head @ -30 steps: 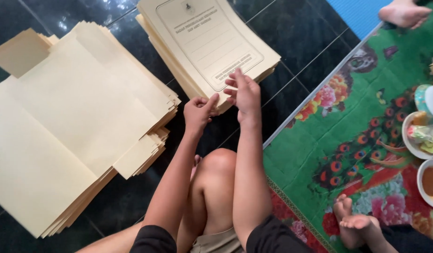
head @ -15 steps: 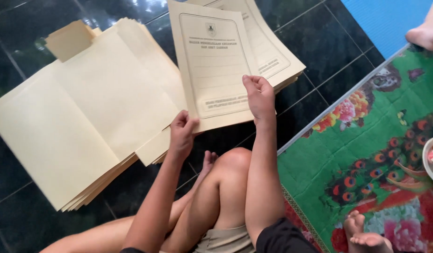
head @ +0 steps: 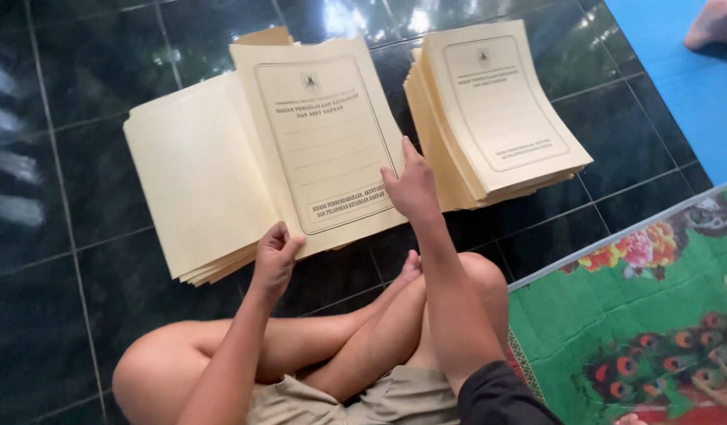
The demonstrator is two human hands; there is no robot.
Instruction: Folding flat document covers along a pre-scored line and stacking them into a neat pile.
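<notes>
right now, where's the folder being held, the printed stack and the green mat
held folder [head: 320,134], head view, middle of its printed cover
printed stack [head: 501,102], head view, centre of the top sheet
green mat [head: 607,315], head view, plain green patch near its left edge

dark glossy floor tiles [head: 80,330] with pale grout lines catch bright light from above. a green flowered rug [head: 647,330] lies at right, a blue mat [head: 686,94] beyond it.
</notes>
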